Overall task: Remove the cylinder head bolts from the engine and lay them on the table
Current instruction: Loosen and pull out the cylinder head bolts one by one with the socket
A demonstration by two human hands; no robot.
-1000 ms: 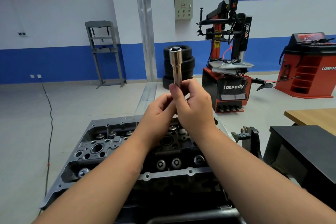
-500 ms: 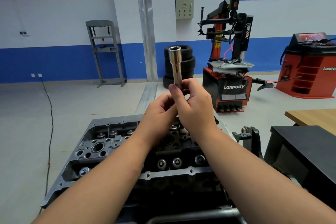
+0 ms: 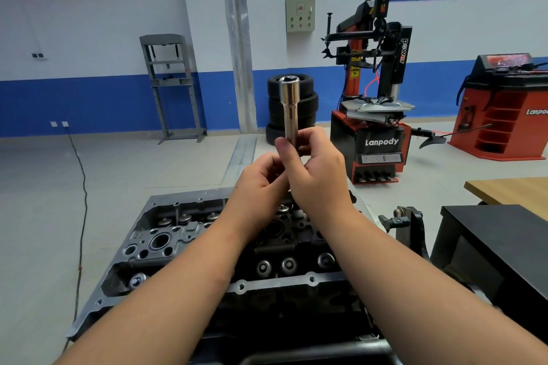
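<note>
At frame centre, your right hand [image 3: 318,175] pinches a deep socket [image 3: 289,107] upright; your left hand [image 3: 261,184] curls around its base, above the cylinder head [image 3: 166,243]. Seat it squarely before turning any bolt.

The socket's [image 3: 289,107] lower end is buried in both hands' grip; forearms cover the cylinder head's [image 3: 166,243] middle; the wooden counter [image 3: 516,194] runs off the right edge
</note>
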